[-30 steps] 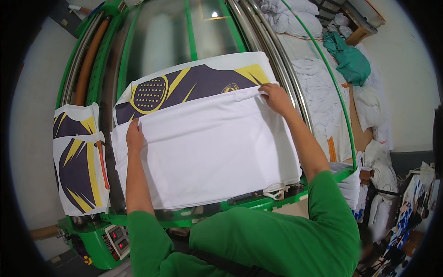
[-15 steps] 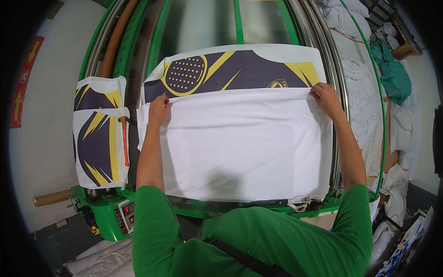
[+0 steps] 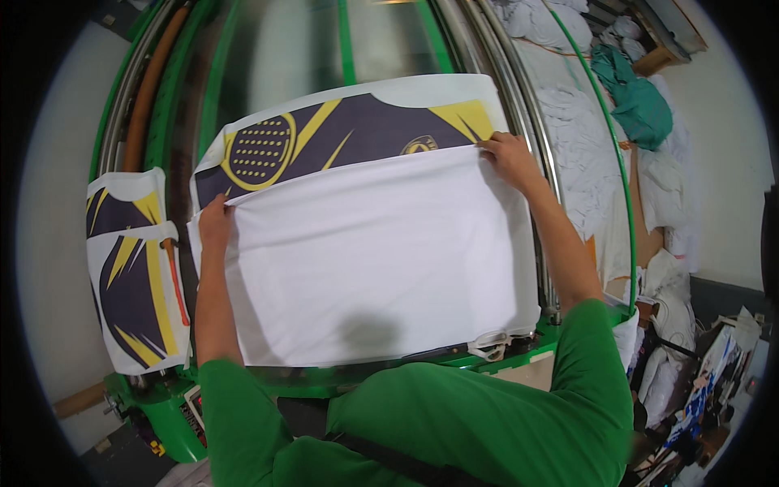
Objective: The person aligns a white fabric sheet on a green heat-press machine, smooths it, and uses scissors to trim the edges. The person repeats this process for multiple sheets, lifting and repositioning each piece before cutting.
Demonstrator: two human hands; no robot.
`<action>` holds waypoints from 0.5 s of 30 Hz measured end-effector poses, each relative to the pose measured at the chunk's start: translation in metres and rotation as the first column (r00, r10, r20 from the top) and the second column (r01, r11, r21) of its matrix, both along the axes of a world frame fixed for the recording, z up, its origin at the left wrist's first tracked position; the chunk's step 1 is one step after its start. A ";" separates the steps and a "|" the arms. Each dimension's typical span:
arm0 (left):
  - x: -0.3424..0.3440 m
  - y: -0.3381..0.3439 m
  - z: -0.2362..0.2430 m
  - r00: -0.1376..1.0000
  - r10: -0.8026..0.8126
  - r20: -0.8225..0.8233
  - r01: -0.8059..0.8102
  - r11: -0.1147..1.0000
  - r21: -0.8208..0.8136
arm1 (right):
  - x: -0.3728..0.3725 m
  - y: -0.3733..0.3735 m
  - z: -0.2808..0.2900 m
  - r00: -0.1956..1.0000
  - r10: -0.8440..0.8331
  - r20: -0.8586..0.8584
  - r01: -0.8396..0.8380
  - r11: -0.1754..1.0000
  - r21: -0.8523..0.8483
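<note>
My left hand (image 3: 215, 219) pinches the upper edge of a white fabric sheet (image 3: 373, 260) at its left, fingers closed. My right hand (image 3: 510, 161) pinches the same edge near its right corner. The fabric lies over a printed sheet (image 3: 337, 114), white-bordered with dark and yellow shapes and a dotted racket shape, whose upper part shows above the fabric. Both lie on the bed of a green machine (image 3: 349, 45). To the left, more printed pieces (image 3: 126, 300) lie beside it, with a red-handled tool (image 3: 178, 288) on them.
Metal rollers (image 3: 531, 122) run along the right and a brown roller (image 3: 154, 89) along the left. White fabric heaps (image 3: 568, 162) and a green bundle (image 3: 641, 114) lie at the right. A white cord (image 3: 491, 349) sits at the front edge. Assorted items (image 3: 722, 373) crowd the lower right.
The view swung aside and back. Both hands stay on the fabric's edge, which has shifted slightly toward me at the right, showing a little more print above it.
</note>
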State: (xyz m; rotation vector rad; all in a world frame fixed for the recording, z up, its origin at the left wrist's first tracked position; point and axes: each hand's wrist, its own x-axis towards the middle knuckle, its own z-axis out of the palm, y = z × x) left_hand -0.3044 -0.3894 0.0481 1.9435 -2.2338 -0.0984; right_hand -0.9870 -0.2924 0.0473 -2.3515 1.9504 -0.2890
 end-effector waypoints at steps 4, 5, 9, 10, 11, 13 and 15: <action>-0.015 0.008 0.006 0.996 0.016 0.089 -0.014 1.000 -0.019 | -0.003 0.000 0.001 0.999 -0.015 0.029 0.014 1.000 0.025; -0.011 0.009 0.005 0.996 0.013 0.086 -0.011 1.000 -0.020 | 0.001 -0.001 0.001 0.999 -0.007 0.050 0.007 1.000 0.014; 0.001 0.014 0.002 1.000 -0.019 0.009 0.020 0.999 -0.033 | -0.001 -0.003 0.005 0.996 -0.017 0.089 0.016 1.000 0.018; 0.001 0.013 0.002 0.999 -0.033 -0.027 0.032 0.999 -0.040 | -0.005 -0.002 0.003 0.996 -0.018 0.088 0.017 1.000 0.009; 0.008 0.015 -0.005 0.993 -0.111 -0.036 0.107 0.989 -0.102 | -0.005 -0.004 0.001 0.996 -0.010 0.094 0.010 1.000 -0.003; 0.037 0.020 -0.023 0.969 -0.247 -0.015 0.238 0.946 -0.222 | -0.001 -0.006 0.004 0.997 -0.013 0.070 0.011 1.000 0.028; 0.017 0.024 -0.012 0.974 -0.227 -0.008 0.224 0.968 -0.113 | -0.003 -0.005 0.004 0.998 -0.019 0.061 0.017 0.999 0.030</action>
